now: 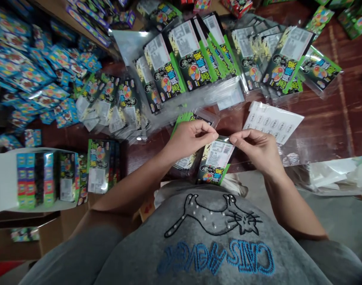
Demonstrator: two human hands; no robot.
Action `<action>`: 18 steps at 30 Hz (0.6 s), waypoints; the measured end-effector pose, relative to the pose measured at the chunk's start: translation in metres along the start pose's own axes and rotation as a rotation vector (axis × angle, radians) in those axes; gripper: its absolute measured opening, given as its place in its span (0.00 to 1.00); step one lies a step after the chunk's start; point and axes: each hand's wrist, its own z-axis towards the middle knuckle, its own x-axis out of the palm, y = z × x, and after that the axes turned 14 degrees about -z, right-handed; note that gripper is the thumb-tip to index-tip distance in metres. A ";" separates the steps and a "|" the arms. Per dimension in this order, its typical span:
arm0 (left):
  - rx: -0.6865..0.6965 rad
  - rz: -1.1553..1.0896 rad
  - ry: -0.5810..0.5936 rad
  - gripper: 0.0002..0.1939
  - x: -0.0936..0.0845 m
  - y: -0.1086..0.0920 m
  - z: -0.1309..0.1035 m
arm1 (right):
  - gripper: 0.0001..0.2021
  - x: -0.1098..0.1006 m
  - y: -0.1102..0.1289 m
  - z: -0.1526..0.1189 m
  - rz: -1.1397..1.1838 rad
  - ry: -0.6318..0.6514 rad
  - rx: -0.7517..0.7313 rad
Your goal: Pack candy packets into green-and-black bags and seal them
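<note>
Between my two hands hangs a black and green candy packet with a white printed label, in a clear plastic sleeve. My left hand pinches its upper left corner between thumb and fingertips. At the upper right corner, my right hand pinches the same edge. Just under my left hand lies a stack of similar packets, partly covered by the hand and the held packet. Beside my right hand is a white sheet of round printed stickers.
Rows of sleeved packets lie across the dark red table. Many small blue boxes are heaped at the left. Below them stands a white carton holding coloured boxes. Clear plastic sleeves lie at the right edge.
</note>
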 end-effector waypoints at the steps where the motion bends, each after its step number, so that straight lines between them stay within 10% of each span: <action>1: 0.001 -0.008 0.025 0.13 -0.001 0.002 -0.001 | 0.14 -0.003 -0.003 -0.001 -0.011 0.022 -0.031; 6: 0.045 -0.065 0.084 0.15 0.003 0.016 0.000 | 0.10 -0.028 -0.016 -0.001 -0.166 0.125 -0.315; 11: 0.137 0.037 0.229 0.10 0.025 0.013 0.029 | 0.17 -0.072 -0.018 0.041 -0.841 -0.208 -0.479; 18: 0.177 0.253 0.487 0.04 0.056 0.003 0.070 | 0.17 -0.086 -0.039 0.090 -1.143 -0.268 -0.600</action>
